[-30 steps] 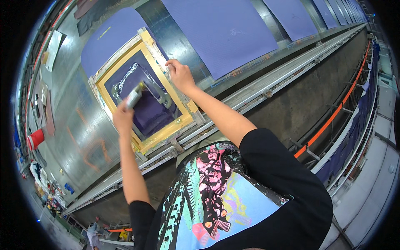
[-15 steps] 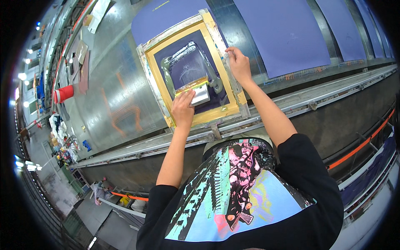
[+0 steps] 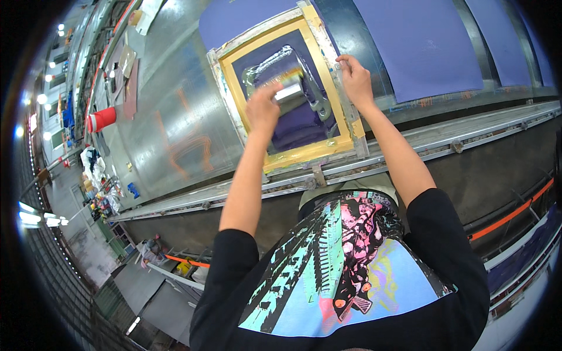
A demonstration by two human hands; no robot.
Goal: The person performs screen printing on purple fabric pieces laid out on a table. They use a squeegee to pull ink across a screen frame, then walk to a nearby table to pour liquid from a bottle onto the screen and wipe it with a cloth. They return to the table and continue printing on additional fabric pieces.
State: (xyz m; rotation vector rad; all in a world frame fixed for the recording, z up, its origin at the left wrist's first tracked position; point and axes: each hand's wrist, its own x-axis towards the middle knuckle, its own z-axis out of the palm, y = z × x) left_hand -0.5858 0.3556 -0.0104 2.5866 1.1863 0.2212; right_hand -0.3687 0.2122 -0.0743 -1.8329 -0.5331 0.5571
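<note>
A screen-printing frame (image 3: 230, 105) with a yellow-taped border lies on the long metal table, over a purple sheet (image 3: 240, 23). My left hand (image 3: 263, 108) is closed on a squeegee (image 3: 290, 90), a short metal-faced blade held tilted over the middle of the mesh. Glossy wet ink (image 3: 319, 105) forms a ridge around the far and right parts of the mesh. At the frame's right side, my right hand (image 3: 357, 85) pinches the wooden edge, fingers curled. Part of the squeegee is hidden by my left fingers.
More purple sheets (image 3: 418, 50) lie along the table to the right. A metal rail (image 3: 234, 193) with clamps runs along the near edge. On the far left stand a red container (image 3: 102, 119) and a small blue object (image 3: 133, 190).
My left hand has pushed the squeegee away from me, from the near part of the mesh to its middle. My right hand keeps its hold on the frame. The view has shifted slightly.
</note>
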